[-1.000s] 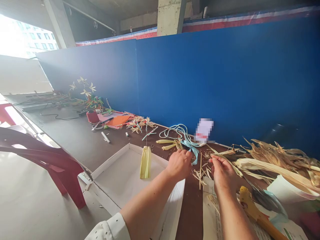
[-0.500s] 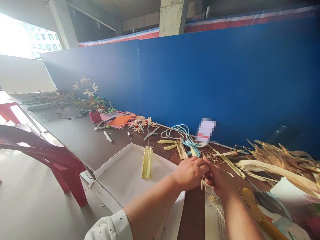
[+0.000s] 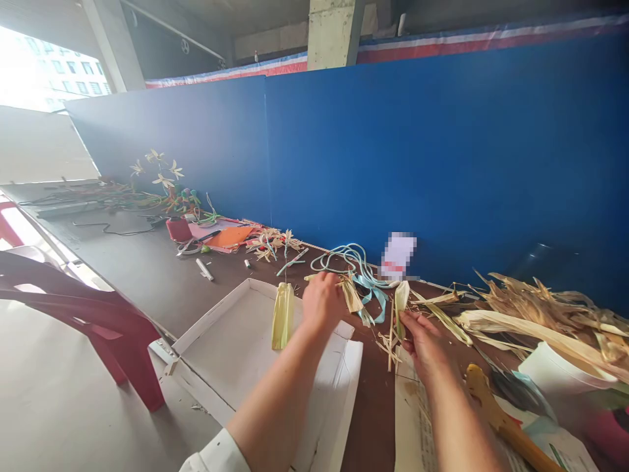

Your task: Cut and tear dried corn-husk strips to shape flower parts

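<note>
Head view: the hands are now parted. A pale husk piece (image 3: 401, 304) is gripped in the fingers of the right hand (image 3: 426, 337), right of the blue ribbon (image 3: 379, 303); one-handed support is inferred. The left hand (image 3: 322, 303) is placed beside dry husk (image 3: 352, 294); its finger closure cannot be told.

From where I stand, I see a person's two arms. The left forearm (image 3: 282, 393) wears a white sleeve (image 3: 219, 453) ending well above the wrist in a broad, smooth-edged cuff. Beyond it, the left hand (image 3: 322, 303) is bare. The right forearm (image 3: 457, 410) and right hand (image 3: 426, 337) are uncovered too — rounded forearm, narrower wrist.
</note>
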Demonstrator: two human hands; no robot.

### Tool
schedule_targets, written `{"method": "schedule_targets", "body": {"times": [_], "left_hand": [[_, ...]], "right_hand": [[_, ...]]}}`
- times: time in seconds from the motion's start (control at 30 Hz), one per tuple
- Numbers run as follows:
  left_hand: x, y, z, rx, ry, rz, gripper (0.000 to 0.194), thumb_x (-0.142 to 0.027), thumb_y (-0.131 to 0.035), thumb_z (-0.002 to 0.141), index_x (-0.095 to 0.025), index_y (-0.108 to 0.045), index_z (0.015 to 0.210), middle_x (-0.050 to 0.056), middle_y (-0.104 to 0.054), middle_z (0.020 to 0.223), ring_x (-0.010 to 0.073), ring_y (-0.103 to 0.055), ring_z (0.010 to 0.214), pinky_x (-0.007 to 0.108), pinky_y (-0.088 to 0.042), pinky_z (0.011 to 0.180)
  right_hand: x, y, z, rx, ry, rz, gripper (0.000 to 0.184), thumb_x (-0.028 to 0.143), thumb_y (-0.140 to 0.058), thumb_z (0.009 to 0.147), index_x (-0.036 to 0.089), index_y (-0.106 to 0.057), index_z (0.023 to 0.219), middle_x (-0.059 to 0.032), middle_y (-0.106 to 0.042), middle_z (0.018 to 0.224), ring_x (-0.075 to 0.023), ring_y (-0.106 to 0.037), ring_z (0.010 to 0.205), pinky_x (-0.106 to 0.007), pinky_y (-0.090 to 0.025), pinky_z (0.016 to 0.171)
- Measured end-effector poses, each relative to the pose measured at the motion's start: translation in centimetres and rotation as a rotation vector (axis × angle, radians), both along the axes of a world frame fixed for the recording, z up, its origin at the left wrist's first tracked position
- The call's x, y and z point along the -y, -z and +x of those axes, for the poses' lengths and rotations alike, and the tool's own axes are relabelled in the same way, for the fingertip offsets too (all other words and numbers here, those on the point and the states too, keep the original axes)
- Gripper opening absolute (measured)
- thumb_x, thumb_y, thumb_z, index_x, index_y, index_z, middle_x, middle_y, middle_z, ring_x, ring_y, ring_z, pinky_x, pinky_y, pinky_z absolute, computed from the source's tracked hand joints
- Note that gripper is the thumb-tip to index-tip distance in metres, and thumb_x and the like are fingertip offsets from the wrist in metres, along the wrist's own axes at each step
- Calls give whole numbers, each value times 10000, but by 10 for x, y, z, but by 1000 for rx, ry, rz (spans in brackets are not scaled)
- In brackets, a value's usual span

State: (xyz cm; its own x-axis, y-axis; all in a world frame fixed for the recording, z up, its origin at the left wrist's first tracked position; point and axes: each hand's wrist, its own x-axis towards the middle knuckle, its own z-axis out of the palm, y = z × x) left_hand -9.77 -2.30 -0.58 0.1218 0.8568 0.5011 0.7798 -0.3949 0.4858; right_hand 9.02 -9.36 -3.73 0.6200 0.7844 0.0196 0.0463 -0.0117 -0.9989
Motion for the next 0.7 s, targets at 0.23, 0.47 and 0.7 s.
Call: {"method": "schedule_targets", "body": {"times": [0.23, 0.47, 0.7], "left_hand": [[-18, -7, -45, -154, -312, -262, 260, -291, -532, 796, -189, -677, 987, 126, -601, 1018, 292, -509, 1023, 379, -406, 851], [6, -4, -2, 201, 148, -140, 170, -230, -547, 806, -209, -683, 904, 48, -631, 956, 165, -558, 894, 278, -420, 845], [10, 12, 44, 528, 409, -557, 396, -522, -704, 652, -173, -643, 830, 10, -640, 742, 119, -559, 635, 231, -433, 590]], "right_hand": [[-2, 3, 2, -49, 113, -4, 393, 400, -731, 577, 212, -662, 915, -10, -685, 758, -161, -608, 625, -222, -393, 454], [-4, 5, 0, -90, 34, 39, 384, 388, -758, 571, 232, -674, 912, 17, -678, 732, -130, -548, 556, -230, -350, 442], [-4, 2, -10, -82, -104, 24, 402, 440, -786, 582, 196, -678, 883, 56, -541, 537, -72, -375, 457, -211, -256, 431]]}}
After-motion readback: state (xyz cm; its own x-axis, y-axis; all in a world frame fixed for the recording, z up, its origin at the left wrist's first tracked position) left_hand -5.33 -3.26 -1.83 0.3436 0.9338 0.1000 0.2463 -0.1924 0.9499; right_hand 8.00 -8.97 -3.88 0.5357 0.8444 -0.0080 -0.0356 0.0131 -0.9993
